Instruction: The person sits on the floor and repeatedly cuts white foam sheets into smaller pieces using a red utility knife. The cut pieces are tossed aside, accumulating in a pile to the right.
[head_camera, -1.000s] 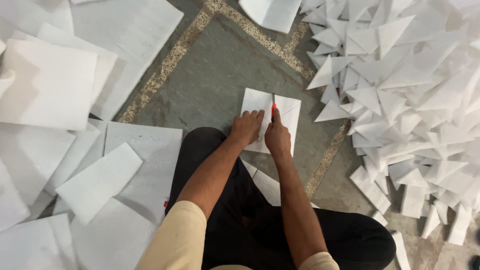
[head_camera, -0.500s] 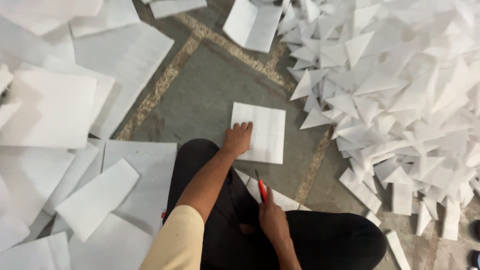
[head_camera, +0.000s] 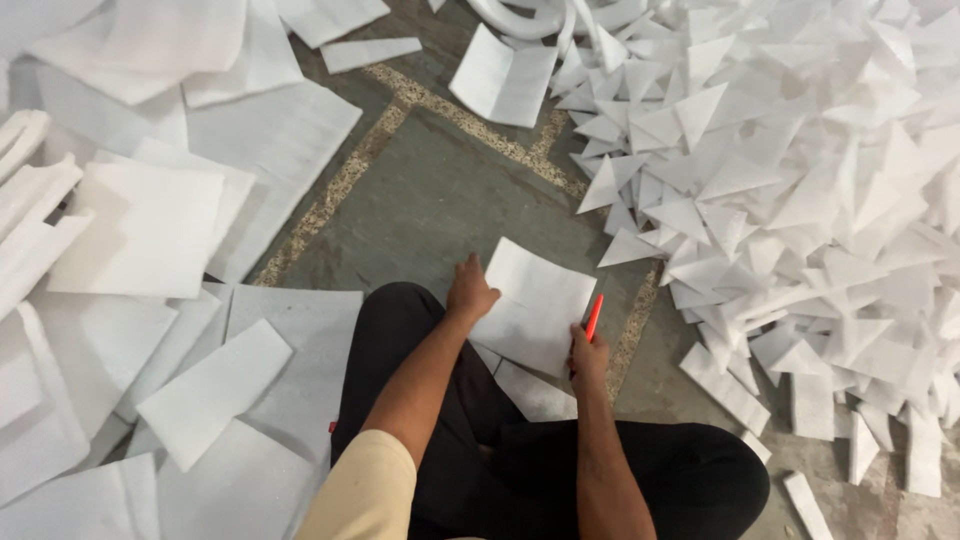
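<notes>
Left hand (head_camera: 470, 293) is now pressing the square white foam sheet (head_camera: 535, 305) flat on the floor; right hand (head_camera: 586, 352), withdrawn to its edge, is gripping a red cutter (head_camera: 593, 318).

Even, soft light falls from overhead on a grey stone floor (head_camera: 420, 200), bright enough to read its speckled border lines. White sheets to the left of the left hand (head_camera: 470, 293) and the heap of white triangles (head_camera: 800, 180) beyond the right hand (head_camera: 588, 358) glare close to pure white (much surface detail is lost there). Shadows are faint and short, just under the paper edges and the square sheet (head_camera: 535, 305) between the hands. Focus holds across the centre; the corners soften and bend slightly outward. The red pen (head_camera: 594, 317) stays crisp, with no motion blur.
</notes>
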